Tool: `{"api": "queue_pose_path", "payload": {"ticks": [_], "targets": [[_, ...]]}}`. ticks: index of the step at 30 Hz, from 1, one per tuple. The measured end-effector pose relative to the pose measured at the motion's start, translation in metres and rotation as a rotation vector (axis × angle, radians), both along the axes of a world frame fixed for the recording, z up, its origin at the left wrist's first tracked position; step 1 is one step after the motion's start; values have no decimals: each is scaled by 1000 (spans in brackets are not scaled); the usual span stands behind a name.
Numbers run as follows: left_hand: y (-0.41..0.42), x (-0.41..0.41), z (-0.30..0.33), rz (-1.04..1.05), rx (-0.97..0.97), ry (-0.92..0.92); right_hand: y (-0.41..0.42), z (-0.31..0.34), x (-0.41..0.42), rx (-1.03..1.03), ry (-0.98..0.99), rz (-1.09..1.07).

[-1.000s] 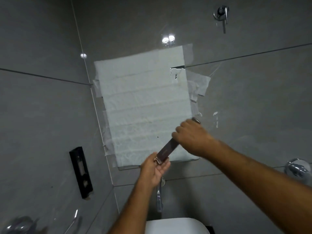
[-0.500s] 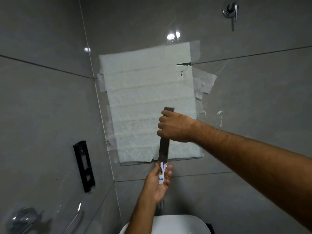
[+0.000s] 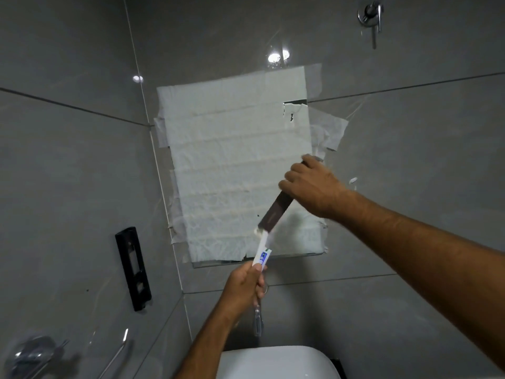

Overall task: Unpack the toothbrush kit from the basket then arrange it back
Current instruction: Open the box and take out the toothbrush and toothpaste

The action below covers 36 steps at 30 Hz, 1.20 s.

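the right hand point(image 3: 314, 187) is gripping the dark box point(image 3: 276, 212) at 2 o'clock; the left hand point(image 3: 246, 285) is pinching a small white tube point(image 3: 261, 255) at the box's 7 o'clock end.

The large grey wall tiles point(image 3: 68, 173) look smooth and glossy, catching ceiling-light glare. The white crinkled paper sheet point(image 3: 235, 165) taped over the mirror is matt and wrinkled, with translucent tape strips point(image 3: 329, 132) at its edges. The slim dark brown cardboard sleeve point(image 3: 276, 212) has a dull satin face. The small white and blue plastic tube point(image 3: 261, 257) looks smooth. The chrome wall fitting point(image 3: 370, 16) shines like polished metal. The black rectangular wall bracket point(image 3: 134, 269) looks like semi-gloss plastic.
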<state>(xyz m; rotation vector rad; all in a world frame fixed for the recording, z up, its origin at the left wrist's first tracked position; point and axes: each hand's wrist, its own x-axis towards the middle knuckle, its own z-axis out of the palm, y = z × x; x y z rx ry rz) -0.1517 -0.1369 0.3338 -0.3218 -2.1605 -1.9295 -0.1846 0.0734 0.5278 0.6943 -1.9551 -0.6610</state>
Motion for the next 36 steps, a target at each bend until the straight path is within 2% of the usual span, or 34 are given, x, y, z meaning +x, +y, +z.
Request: {"api": "queue_pose_path", "payload": {"ticks": [2,4,7,9,11,14,17,25,30,36], "targets": [[-11,1,3,76,-6,-4,12,-8,-3,-272,-43,-79],[-21,0,8,169,33,-28,19,-21,-6,-641,-166,-129],[-28,-4,22,303,80,-26,21,-41,-6,-1292,-568,-62],[-27,-6,35,366,58,38,16,-55,-6,-1524,-801,25],[-23,-9,50,391,31,101,6,-66,-3,-1640,-928,116],[-16,-15,71,392,-4,134,-12,-72,2,-1738,-1037,266],[-8,-22,85,409,-49,181,-28,-65,8,-1751,-1056,354],[29,-35,85,433,-156,263,-25,-70,16,-1745,-1020,374],[107,-35,21,301,-195,193,47,-127,25,-1801,-948,197],[249,-1,-100,111,-200,-2,188,-245,55,-1812,-835,-206]]}}
